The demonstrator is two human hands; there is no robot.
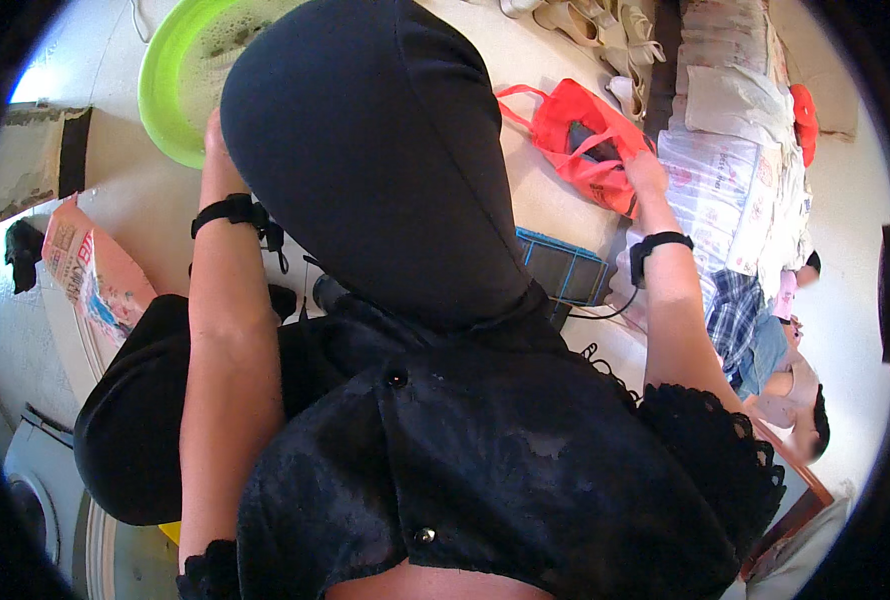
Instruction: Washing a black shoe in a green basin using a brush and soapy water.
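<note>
A black garment fills the near view. The left hand [215, 135] is mostly hidden behind a dark rounded shape, beside the green basin [170, 85]; its grip cannot be told. Farther off, the right hand [648, 178] pinches the red bag's [585, 135] edge; fingertips obscured.

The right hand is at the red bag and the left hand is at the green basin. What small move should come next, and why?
Probably the right hand should pull the mouth of the red bag wider. The hand already rests on the bag's edge, and a dark thing sits inside the half-open mouth. The left hand only touches the green basin and is mostly hidden, so it can wait there.
</note>
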